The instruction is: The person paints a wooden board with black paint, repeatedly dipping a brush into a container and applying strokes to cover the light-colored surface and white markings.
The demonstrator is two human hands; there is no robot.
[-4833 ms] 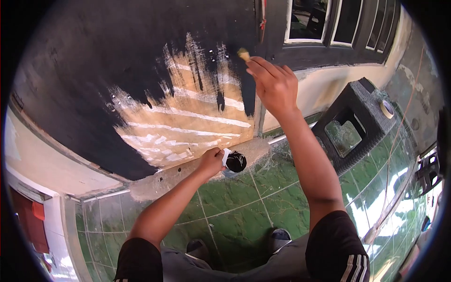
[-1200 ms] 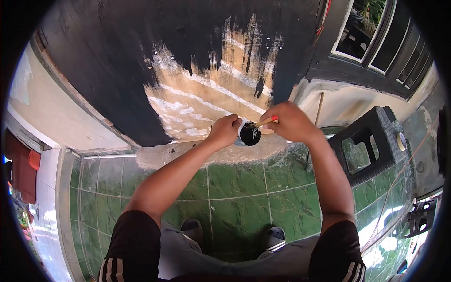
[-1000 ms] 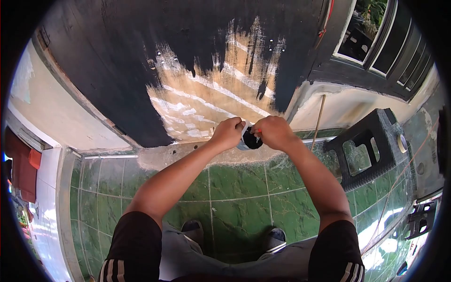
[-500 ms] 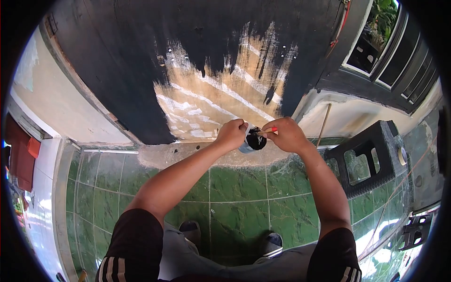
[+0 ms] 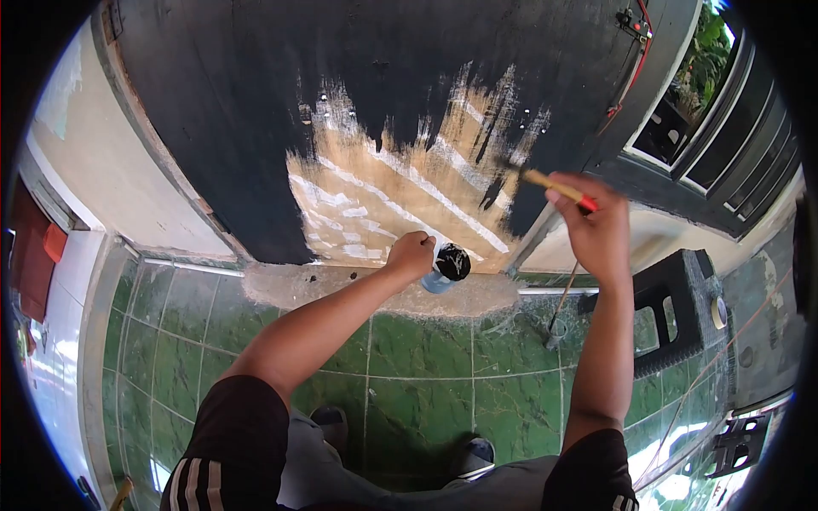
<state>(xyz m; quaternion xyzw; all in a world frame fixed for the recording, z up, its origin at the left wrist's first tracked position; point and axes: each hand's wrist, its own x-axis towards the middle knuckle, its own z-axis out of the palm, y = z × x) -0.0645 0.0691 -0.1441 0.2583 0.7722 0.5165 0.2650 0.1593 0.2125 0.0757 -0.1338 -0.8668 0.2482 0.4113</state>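
My left hand is closed on the rim of a paint can that has black paint inside. In my right hand is a paintbrush with a wooden handle and a red end. Its dark bristles point up and left, overlapping the right edge of the unpainted patch in this view. Ahead stands a door panel, mostly coated black. A tan patch with white streaks shows on its lower middle, its upper border ragged with brush strokes.
Green floor tiles lie underfoot, below a rough concrete sill. To the right are a black plastic stool on its side with a tape roll on it, a thin stick and a louvred window.
My right hand has lifted the paintbrush out of the can and moved it up and right toward the door. My left hand keeps the can, now slightly lower and to the left in view.
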